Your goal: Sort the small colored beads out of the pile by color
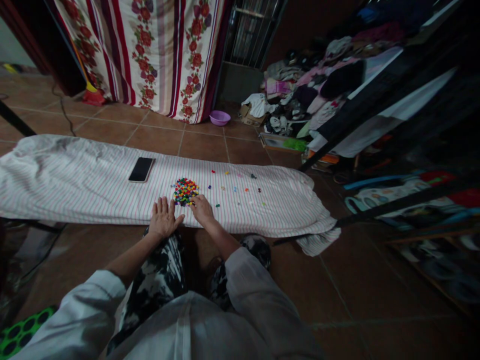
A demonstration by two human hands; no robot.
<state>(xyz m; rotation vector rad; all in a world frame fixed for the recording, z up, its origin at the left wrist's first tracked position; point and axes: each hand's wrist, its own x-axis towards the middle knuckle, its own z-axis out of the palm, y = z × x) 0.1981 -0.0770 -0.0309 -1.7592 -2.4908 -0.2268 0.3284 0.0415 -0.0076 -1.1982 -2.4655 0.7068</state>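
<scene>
**Small coloured pieces being touched at the edge of a pile**

Clock directions are being taken from the pile, twelve being away from the wearer. Nearest, patterned trousers [161, 265] are being worn below the striped cloth [93, 195]. At seven to eight o'clock, the left hand [162, 220] is being held open, palm down, fingers spread, seemingly so that the cloth is being steadied. At four, the right hand [203, 210] is being held with fingers bent against the pile [185, 190], probably for fine handling; whether a piece is being gripped cannot be told. The pile is being supported on the cloth. Loose pieces [246, 190] are being kept apart between one and four o'clock, perhaps so that each is being left distinct. A phone [141, 170] is being kept at ten, seemingly out of the way. Beyond, floor space is being taken by a purple basin [220, 118] at one.
</scene>
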